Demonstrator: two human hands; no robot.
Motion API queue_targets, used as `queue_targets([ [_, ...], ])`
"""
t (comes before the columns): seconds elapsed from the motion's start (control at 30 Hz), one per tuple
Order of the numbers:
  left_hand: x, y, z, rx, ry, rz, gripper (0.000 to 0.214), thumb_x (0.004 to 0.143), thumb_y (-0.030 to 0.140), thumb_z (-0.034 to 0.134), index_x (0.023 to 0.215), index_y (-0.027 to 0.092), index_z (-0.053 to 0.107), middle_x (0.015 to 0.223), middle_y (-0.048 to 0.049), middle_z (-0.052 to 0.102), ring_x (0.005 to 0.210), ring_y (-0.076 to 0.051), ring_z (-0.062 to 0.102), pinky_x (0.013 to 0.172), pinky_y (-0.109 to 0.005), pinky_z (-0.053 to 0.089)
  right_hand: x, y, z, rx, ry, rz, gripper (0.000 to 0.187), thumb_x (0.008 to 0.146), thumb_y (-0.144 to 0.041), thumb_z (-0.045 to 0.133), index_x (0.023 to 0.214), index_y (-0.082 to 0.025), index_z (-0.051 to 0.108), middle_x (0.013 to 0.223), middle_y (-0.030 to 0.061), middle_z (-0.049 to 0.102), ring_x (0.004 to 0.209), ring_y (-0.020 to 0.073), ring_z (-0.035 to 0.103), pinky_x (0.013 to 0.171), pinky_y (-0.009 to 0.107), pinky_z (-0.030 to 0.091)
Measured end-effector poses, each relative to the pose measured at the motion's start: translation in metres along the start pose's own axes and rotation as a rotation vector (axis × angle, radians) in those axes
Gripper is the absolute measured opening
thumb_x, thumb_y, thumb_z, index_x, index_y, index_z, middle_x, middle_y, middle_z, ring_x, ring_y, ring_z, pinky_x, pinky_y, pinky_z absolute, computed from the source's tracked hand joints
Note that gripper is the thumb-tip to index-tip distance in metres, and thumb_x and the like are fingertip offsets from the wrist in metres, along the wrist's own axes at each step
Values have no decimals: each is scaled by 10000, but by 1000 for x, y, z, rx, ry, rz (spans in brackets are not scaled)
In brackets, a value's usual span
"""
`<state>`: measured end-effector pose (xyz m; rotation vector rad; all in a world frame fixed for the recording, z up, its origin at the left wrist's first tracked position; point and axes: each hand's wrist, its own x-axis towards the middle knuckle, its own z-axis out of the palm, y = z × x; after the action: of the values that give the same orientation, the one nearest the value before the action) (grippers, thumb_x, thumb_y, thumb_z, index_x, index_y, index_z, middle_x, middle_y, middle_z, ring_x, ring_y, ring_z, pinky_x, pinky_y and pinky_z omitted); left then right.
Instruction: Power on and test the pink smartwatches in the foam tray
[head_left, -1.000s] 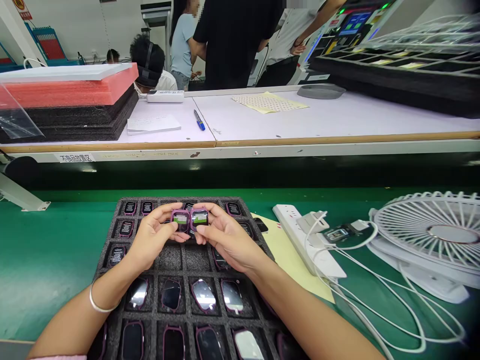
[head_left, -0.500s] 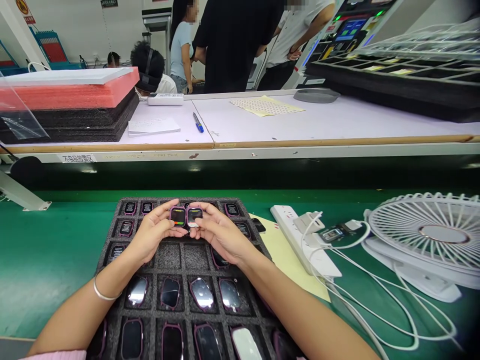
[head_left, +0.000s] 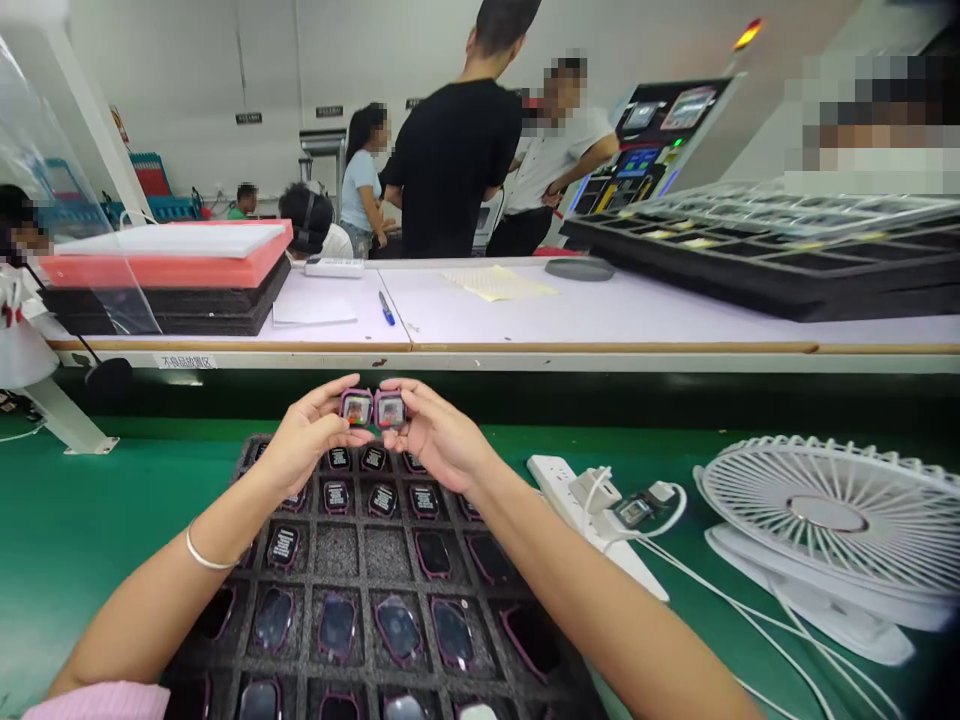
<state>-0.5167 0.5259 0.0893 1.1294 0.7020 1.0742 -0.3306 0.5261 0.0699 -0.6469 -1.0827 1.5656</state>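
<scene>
My left hand [head_left: 315,435] pinches a purple-framed smartwatch body [head_left: 356,408] between thumb and fingers, its screen lit with a picture. In my right hand [head_left: 439,435] is a second smartwatch body [head_left: 390,410] of the same kind, also lit. The two are held side by side, screens towards me, above the far part of a dark foam tray [head_left: 300,640]. Many more such watches sit in the tray's square pockets; several in the far rows show white text, the nearer ones have dark screens. Two pockets in the middle hold nothing.
Right of the tray lie a white power strip [head_left: 551,470] with cables and a white fan [head_left: 825,515]. A raised shelf [head_left: 465,320] behind carries pink foam [head_left: 247,265], a pen [head_left: 386,308] and a large black tray [head_left: 750,270]. Several people are beyond it.
Both hands have lifted the two watches a little off the tray, and their screens now show a picture-like image. The head view has tilted upward, showing more of the room.
</scene>
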Motion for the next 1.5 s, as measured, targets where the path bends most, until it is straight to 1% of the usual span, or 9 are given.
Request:
queue_targets([
  [0.13, 24, 57, 17, 85, -65, 269, 639, 680, 94, 688, 1299, 204, 574, 1047, -36, 681, 747, -132, 704, 759, -270, 588, 28, -63, 21, -58, -131, -205, 313, 824, -396, 689, 1053, -213, 578, 808, 5, 657, 592, 151, 617, 555, 266, 462],
  [0.2, 33, 79, 25, 128, -78, 412, 644, 674, 97, 712, 1294, 210, 579, 1051, -34, 678, 752, -119, 694, 757, -253, 587, 37, -91, 32, -109, -177, -303, 322, 810, -351, 691, 1074, -211, 573, 847, 8, 661, 623, 151, 619, 590, 280, 479],
  [0.37, 52, 114, 41, 197, -76, 657, 644, 663, 118, 739, 1279, 221, 582, 1028, -33, 681, 737, -116, 674, 716, -242, 586, 46, -134, 50, -250, -234, -489, 472, 683, -166, 721, 1124, -226, 561, 852, -22, 646, 674, 150, 632, 634, 284, 489],
  [0.53, 59, 129, 48, 222, -61, 778, 629, 672, 129, 725, 1278, 218, 578, 992, -21, 672, 736, -105, 653, 732, -241, 580, 50, -153, 59, -302, -262, -552, 518, 634, -119, 697, 1121, -231, 560, 851, -36, 648, 689, 145, 642, 641, 277, 496],
  [1.07, 55, 150, 63, 301, -99, 889, 634, 686, 117, 707, 1289, 243, 559, 997, -9, 661, 722, -96, 648, 737, -239, 567, 37, -179, 68, -407, -328, -637, 502, 709, -146, 679, 1181, -223, 526, 922, -8, 646, 736, 150, 655, 704, 295, 531],
  [1.17, 48, 146, 66, 275, -71, 870, 615, 675, 137, 743, 1260, 236, 582, 955, -3, 662, 699, -93, 637, 697, -218, 559, 32, -175, 68, -431, -312, -652, 471, 742, -196, 707, 1176, -225, 528, 905, -12, 626, 724, 153, 646, 703, 311, 533],
  [1.27, 34, 125, 62, 247, -23, 784, 557, 691, 164, 750, 1225, 225, 606, 939, -10, 662, 655, -89, 621, 672, -223, 557, 21, -153, 62, -419, -272, -616, 449, 762, -238, 724, 1170, -231, 538, 916, -8, 614, 720, 155, 638, 700, 321, 533],
  [1.33, 23, 101, 54, 222, -6, 674, 557, 688, 170, 751, 1224, 222, 606, 959, -17, 659, 659, -95, 625, 683, -240, 563, 10, -127, 55, -385, -239, -533, 444, 760, -227, 720, 1167, -231, 543, 935, 1, 615, 723, 157, 636, 688, 319, 530],
  [1.5, -15, 29, 27, 165, 31, 325, 604, 669, 143, 748, 1247, 198, 582, 995, -38, 660, 695, -111, 656, 725, -259, 573, -26, -45, 33, -239, -140, -246, 447, 766, -156, 669, 1188, -225, 541, 904, 12, 622, 713, 153, 636, 657, 297, 511],
])
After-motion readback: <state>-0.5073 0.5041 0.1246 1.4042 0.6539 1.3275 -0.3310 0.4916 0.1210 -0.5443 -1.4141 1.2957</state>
